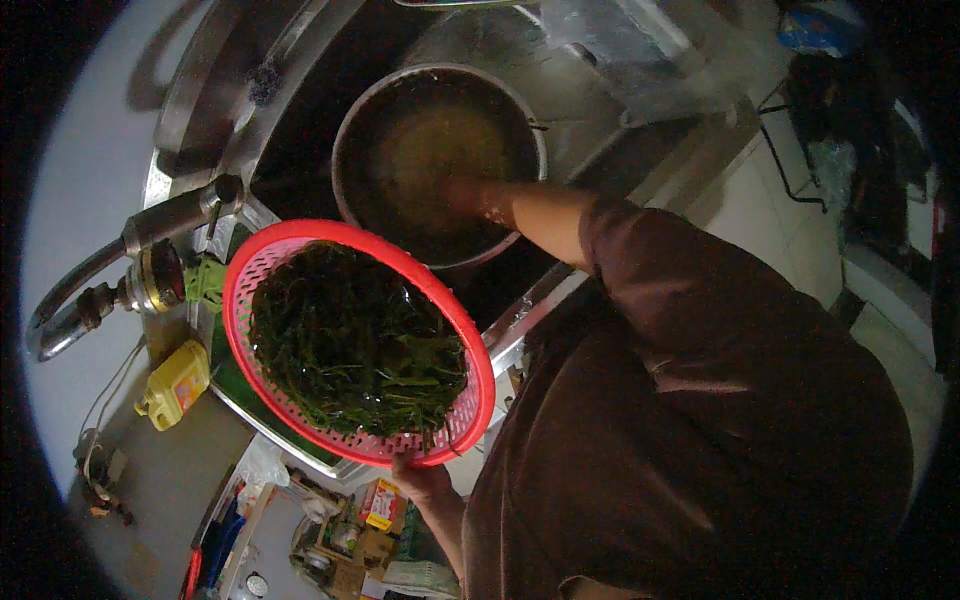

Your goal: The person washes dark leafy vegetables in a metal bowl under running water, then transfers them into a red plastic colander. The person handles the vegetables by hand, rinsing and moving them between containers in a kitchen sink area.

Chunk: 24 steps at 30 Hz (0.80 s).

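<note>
My left hand (421, 480) grips the near rim of a pink-red plastic colander (480, 352). The colander is tilted and heaped with wet, dark green leafy strands (360, 345), perhaps seaweed or greens. A few strands hang over its lower edge. My right hand (469, 196) reaches into a large round metal basin (541, 154) holding brownish, cloudy water (439, 142). That hand is blurred and partly under the surface, so its fingers cannot be made out. The basin stands in a dark sink, and the colander overlaps its lower left edge.
A metal faucet (184, 214) juts out left of the basin. A yellow plastic jug (176, 384) and a green mesh cloth (205, 283) lie near the colander. Below are boxes (382, 504) and clutter. Clear plastic sheeting (607, 45) lies beyond the basin.
</note>
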Motion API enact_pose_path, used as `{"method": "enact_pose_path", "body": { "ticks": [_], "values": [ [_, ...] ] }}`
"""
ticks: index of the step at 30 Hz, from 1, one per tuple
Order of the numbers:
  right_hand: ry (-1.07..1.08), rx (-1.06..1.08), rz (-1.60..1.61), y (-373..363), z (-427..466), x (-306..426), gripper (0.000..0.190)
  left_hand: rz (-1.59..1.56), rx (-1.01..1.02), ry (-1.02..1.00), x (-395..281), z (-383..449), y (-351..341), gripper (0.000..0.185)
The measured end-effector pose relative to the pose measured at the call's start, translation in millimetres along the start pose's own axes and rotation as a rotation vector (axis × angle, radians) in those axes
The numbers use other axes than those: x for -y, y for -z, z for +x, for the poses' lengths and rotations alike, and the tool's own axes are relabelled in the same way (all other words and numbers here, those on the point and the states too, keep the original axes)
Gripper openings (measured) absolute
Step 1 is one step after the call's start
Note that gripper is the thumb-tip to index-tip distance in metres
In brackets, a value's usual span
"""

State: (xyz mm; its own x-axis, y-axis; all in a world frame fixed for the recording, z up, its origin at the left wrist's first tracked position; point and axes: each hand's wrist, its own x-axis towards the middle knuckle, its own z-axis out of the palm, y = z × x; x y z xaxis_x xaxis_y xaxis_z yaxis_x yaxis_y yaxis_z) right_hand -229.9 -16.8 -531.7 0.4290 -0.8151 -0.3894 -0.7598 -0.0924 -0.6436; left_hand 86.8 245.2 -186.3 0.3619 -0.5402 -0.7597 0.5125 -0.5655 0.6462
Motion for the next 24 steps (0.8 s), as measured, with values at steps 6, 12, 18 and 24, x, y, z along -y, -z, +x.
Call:
{"method": "enact_pose_path", "body": {
  "ticks": [6,12,18,24],
  "values": [
    [0.044,0.036,0.028,-44,34,31,0.015,-0.019,0.021,-0.017,4,1,16,0.077],
    [0.088,0.136,0.194,-29,23,41,0.013,0.067,-0.043,-0.027,1,-1,-3,0.077],
    [0.060,0.051,0.339,109,-36,85,0.012,0.030,-0.012,-0.053,9,5,17,0.076],
    [0.456,-0.745,0.483,253,-135,231,0.008,0.026,0.104,-0.004,7,19,17,0.077]
  ]
}}
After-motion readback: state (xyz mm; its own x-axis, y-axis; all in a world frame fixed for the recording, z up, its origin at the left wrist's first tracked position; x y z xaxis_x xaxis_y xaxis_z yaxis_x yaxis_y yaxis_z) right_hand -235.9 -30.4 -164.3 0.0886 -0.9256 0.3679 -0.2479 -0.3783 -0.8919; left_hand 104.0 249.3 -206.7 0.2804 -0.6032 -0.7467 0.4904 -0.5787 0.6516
